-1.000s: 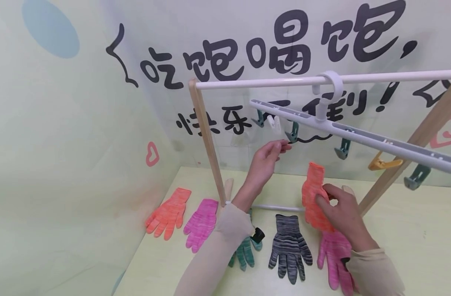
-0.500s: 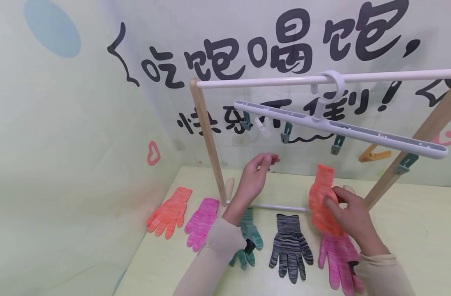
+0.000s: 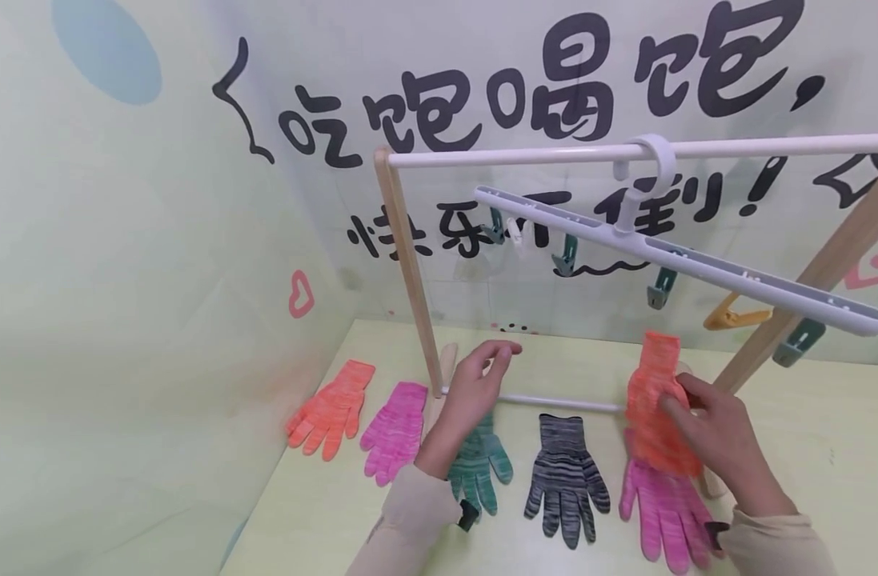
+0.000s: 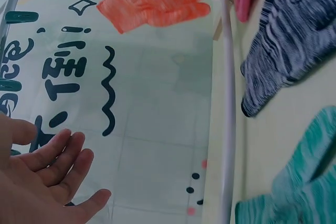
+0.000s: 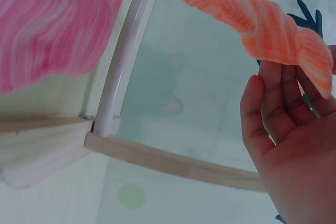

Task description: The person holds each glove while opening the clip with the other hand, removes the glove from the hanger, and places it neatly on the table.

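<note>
My right hand (image 3: 719, 436) pinches an orange knit glove (image 3: 658, 408) near its side, cuff up, above the table at the right. Part of the pink glove (image 3: 665, 520) lies behind it in the head view. In the right wrist view, fingertips and thumb hold the orange glove's (image 5: 273, 30) fabric. My left hand (image 3: 475, 384) is in the air above the table, holding nothing; its fingers (image 4: 58, 163) are loosely extended. Under the left forearm lies a green glove (image 3: 482, 464), partly hidden. A grey-black striped glove (image 3: 564, 472) lies between the two hands.
A grey hanger (image 3: 626, 232) with green, white and yellow clips hangs from the white bar (image 3: 525, 158) of a wooden-legged rack. Another orange glove (image 3: 334, 408) and a pink glove (image 3: 395, 432) lie at the left. A low rod (image 3: 561, 402) crosses the rack's base.
My left hand has dropped away from the hanger clips, down and to the left. My right hand has carried the orange glove slightly right and down. The hanger has swung.
</note>
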Available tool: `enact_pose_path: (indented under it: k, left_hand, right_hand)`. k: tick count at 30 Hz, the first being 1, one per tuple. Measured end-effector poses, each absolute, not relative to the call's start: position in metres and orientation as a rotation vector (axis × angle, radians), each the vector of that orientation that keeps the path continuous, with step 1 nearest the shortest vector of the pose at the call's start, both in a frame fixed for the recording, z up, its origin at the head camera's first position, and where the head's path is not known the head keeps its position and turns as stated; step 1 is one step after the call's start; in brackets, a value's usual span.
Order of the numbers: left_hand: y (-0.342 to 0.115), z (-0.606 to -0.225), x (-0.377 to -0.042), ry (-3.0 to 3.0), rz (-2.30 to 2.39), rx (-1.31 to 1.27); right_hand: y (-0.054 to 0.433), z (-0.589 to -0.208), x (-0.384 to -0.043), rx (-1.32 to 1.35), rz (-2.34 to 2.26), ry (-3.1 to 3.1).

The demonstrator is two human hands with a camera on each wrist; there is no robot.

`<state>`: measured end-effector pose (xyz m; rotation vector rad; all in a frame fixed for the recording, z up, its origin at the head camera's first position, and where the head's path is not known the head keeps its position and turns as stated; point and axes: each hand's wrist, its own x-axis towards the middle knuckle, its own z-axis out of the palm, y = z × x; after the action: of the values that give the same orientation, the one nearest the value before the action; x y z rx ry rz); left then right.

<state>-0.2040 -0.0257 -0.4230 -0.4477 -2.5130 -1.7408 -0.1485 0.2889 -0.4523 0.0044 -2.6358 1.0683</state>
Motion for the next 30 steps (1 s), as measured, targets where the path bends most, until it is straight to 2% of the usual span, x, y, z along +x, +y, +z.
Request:
enact_pose_path:
  k: [8, 30]
  left_hand:
    - [-0.048, -0.439, -0.187, -2.627, -1.488, -0.348]
    - [-0.068, -0.463, -0.171, -2.665, -1.104, -0.323]
  right_hand:
    - [0.313, -0.463, -0.132, -0.073, 1.061, -2.754]
    - [0.361, -0.471, -0.096, -0.404, 1.013, -2.871]
